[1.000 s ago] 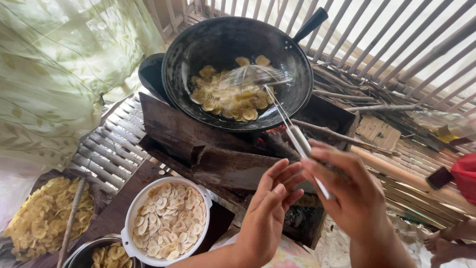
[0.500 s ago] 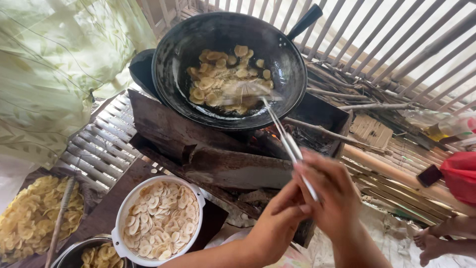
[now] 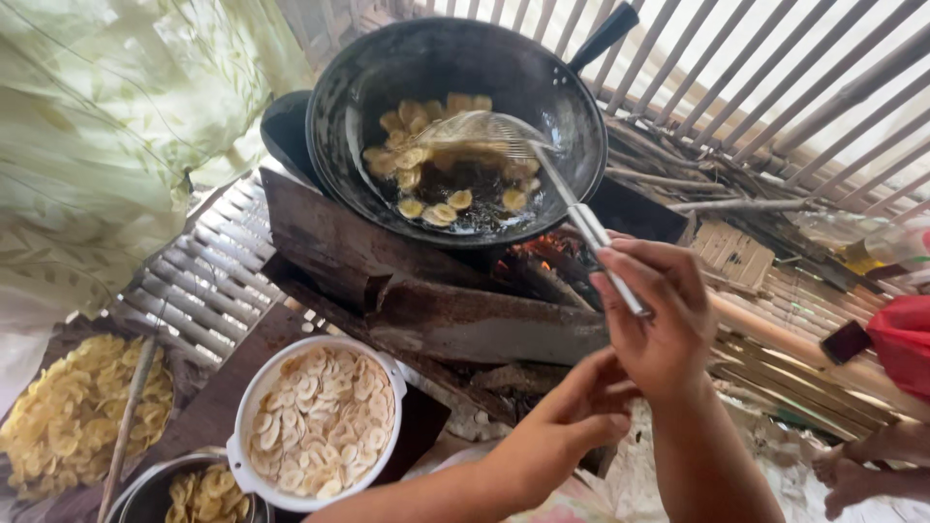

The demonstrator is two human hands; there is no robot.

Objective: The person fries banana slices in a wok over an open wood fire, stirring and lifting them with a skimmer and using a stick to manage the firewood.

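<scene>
Your right hand (image 3: pixel 659 320) holds a wire skimmer (image 3: pixel 542 174) in the black wok (image 3: pixel 387 87) at the top middle of the frame.

The skimmer has a thin silver handle and a round wire net. Its net sits low in the wok, among yellow banana chips (image 3: pixel 426 184) in dark oil. Your fingers are closed tight around the handle's end. Your left hand (image 3: pixel 572 426) is just below, fingers loosely curled, holding nothing, its fingertips touching your right hand. The wok fills most of the stove top (image 3: pixel 407 291), with a small fire (image 3: pixel 542 247) showing under its near rim. A white bowl of pale slices (image 3: pixel 320 421) sits at the lower left, well apart from the wok. Slatted walls (image 3: pixel 775 77) close in the upper right.
</scene>
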